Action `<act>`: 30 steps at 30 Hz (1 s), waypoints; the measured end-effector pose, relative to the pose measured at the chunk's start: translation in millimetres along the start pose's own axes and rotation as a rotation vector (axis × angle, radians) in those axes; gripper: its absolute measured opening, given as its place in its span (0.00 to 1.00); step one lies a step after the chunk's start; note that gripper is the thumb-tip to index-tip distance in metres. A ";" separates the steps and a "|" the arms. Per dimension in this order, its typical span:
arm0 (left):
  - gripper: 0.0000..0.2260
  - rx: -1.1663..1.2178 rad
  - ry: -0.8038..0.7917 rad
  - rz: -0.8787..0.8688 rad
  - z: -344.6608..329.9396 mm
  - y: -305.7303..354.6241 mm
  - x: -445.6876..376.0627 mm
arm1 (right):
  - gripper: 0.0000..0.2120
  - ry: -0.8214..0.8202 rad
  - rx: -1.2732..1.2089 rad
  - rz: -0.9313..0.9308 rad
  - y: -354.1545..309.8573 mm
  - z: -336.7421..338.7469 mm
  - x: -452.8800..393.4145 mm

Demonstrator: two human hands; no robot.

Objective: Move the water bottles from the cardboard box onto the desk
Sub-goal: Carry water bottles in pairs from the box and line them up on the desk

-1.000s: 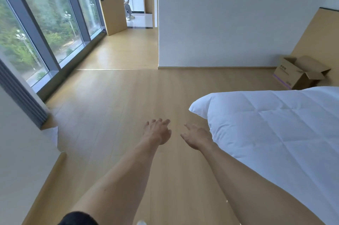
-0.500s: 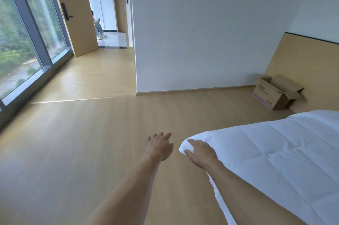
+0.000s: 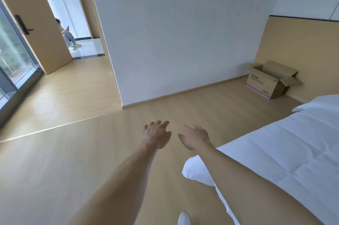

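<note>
At the bottom edge of the head view, a white shoe tip point(image 3: 184, 218) shows on the wooden floor point(image 3: 55, 169), between the two bare forearms that reach forward. To the right, a bed point(image 3: 293, 151) with a white quilt fills the lower right corner; its near corner lies under the right forearm. Further out, both hands are held above the floor, backs up and close beside each other without touching. The left hand point(image 3: 158, 134) has its fingers spread and relaxed, its grip slack and holding nothing. The right hand point(image 3: 195, 136) is likewise empty, fingers loosely extended. Beyond the hands, a white wall point(image 3: 183, 32) meets the floor along a wooden skirting. The cardboard box point(image 3: 269, 80) stands on the floor at the far right, near the corner of that wall and against a tan wood panel point(image 3: 302, 50), well apart from both hands; its flaps stand open, and its contents cannot be made out. At far left, an open door point(image 3: 36, 28) stands beside a tall window point(image 3: 11, 56), and past it a seated person point(image 3: 68, 36) is visible in the next room.
</note>
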State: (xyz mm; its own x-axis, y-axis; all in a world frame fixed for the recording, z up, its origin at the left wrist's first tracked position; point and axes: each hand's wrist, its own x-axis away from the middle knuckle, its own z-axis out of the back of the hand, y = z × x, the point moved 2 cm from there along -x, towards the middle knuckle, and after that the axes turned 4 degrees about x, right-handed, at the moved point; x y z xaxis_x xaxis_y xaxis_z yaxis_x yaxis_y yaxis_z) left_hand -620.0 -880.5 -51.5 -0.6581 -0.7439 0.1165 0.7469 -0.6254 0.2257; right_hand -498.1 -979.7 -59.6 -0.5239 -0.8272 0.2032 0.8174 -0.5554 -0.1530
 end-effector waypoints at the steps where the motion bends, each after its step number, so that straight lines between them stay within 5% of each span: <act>1: 0.24 -0.014 0.003 -0.003 4.1 -1.6 -20.8 | 0.24 0.005 0.001 -0.009 0.3 4.4 -22.6; 16: 0.24 -0.031 -0.106 -0.006 26.5 16.2 -355.8 | 0.24 -0.055 -0.054 -0.110 58.1 67.0 -326.5; 30: 0.24 0.000 -0.220 -0.313 31.1 64.4 -670.0 | 0.24 -0.047 -0.044 -0.446 141.8 114.2 -578.5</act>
State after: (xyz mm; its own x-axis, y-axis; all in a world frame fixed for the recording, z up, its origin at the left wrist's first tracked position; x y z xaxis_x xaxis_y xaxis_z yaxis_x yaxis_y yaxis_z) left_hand -133.9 -415.0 -84.9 -0.8592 -0.4483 0.2465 0.5062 -0.8146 0.2832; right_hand -51.7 -570.1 -88.4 -0.8104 -0.5022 0.3019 0.5029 -0.8605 -0.0815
